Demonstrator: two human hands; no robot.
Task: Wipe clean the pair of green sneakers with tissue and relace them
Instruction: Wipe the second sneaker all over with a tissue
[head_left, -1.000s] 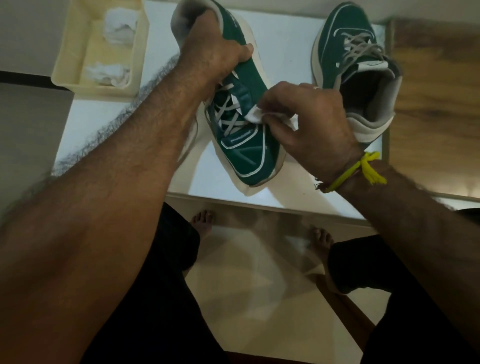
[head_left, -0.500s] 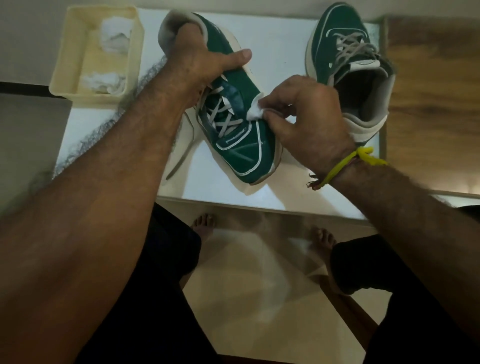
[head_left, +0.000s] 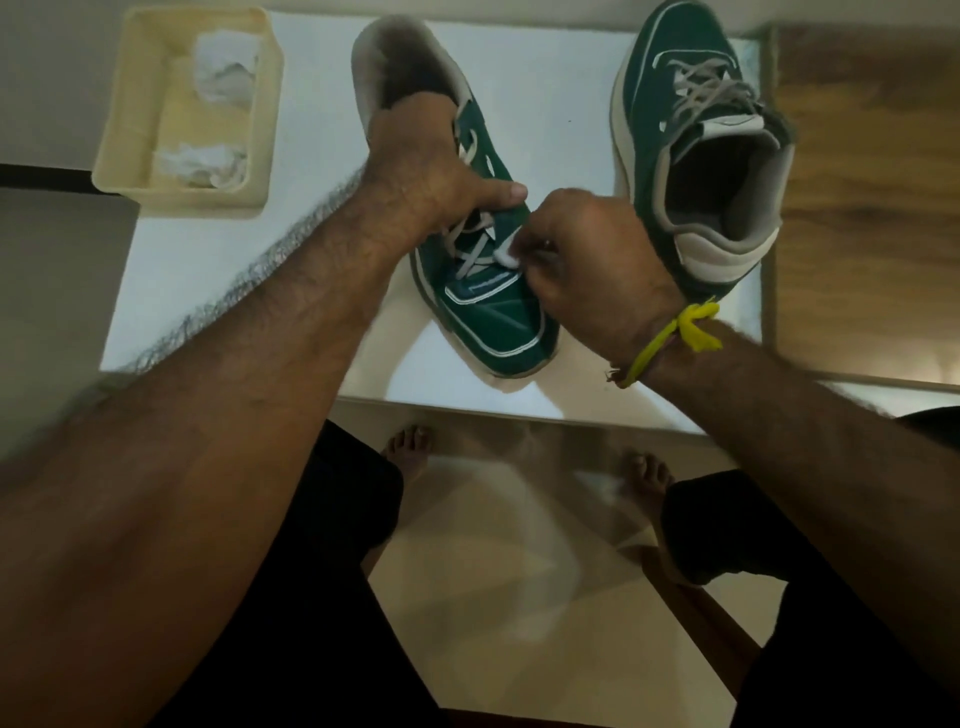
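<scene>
Left hand (head_left: 426, 171) grips sneaker (head_left: 488, 312); right hand (head_left: 587, 270) pinches tissue (head_left: 508, 255).

Yellow thread wristband (head_left: 670, 335); seemingly black shorts (head_left: 291, 597); bare feet (head_left: 408, 449).

No text can be read. The green sneaker (head_left: 485, 312) under the hands carries a pale line of lettering on its toe panel, too blurred to make out.

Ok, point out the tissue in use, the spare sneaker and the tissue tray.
tissue (head_left: 508, 255), head view, white wad by the fingertips
spare sneaker (head_left: 641, 93), head view, green side panel
tissue tray (head_left: 200, 200), head view, near rim
</scene>
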